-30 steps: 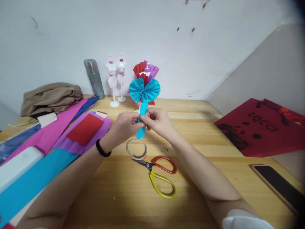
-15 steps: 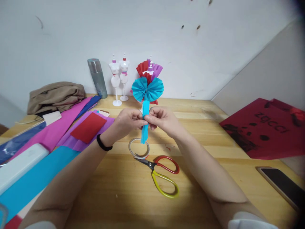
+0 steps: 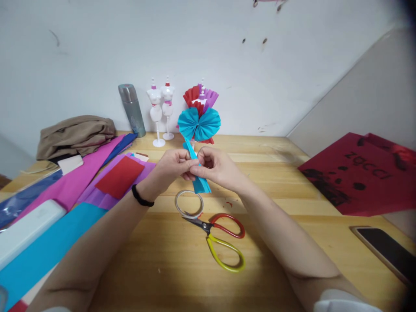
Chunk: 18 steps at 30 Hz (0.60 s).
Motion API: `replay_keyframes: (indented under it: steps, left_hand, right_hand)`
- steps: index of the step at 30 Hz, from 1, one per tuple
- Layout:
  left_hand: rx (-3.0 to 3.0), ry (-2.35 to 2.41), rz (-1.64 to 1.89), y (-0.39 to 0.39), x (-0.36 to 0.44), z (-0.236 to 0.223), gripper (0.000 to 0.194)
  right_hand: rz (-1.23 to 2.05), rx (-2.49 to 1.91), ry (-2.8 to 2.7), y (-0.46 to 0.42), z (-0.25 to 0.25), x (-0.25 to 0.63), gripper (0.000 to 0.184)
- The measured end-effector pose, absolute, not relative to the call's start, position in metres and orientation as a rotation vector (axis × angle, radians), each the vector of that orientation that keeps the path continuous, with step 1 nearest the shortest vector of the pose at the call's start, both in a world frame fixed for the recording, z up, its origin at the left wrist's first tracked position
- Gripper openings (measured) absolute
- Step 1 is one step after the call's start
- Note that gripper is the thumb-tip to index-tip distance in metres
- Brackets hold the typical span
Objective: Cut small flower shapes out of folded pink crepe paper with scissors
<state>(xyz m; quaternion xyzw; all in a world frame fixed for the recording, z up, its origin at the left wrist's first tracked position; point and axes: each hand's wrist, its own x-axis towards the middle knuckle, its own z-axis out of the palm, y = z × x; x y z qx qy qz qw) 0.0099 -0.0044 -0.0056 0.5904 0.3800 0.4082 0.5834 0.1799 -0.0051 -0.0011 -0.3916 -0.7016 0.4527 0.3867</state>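
Both hands' grips, left (image 3: 175,168) and right (image 3: 217,168), pinch blue paper (image 3: 201,185) nearly closed; the bag's (image 3: 360,173) contents are hidden.

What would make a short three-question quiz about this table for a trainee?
1. Multiple choice: What do the left hand and right hand hold between them?
A) a phone
B) a blue paper strip
C) a red bag

2. True or false: The scissors have one red handle and one yellow handle.

3. Fill in the blank: In the picture, the bottle is to the ____ of the two plain white mannequins.

Key: 1. B; 2. true; 3. left
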Motion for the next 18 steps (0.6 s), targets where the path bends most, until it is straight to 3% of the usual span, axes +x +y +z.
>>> replay_keyframes:
  steps: [11, 18]
  left_hand:
    - [1.437, 0.948, 0.928, -0.002, 0.004, -0.003, 0.027]
    - [1.478, 0.947, 0.913, 0.001, 0.0, -0.003, 0.034]
  right_hand:
    - [1.26, -0.922, -1.844, 0.002, -0.001, 0.185, 0.031]
    - [1.254, -0.923, -1.814, 0.003, 0.0, 0.185, 0.033]
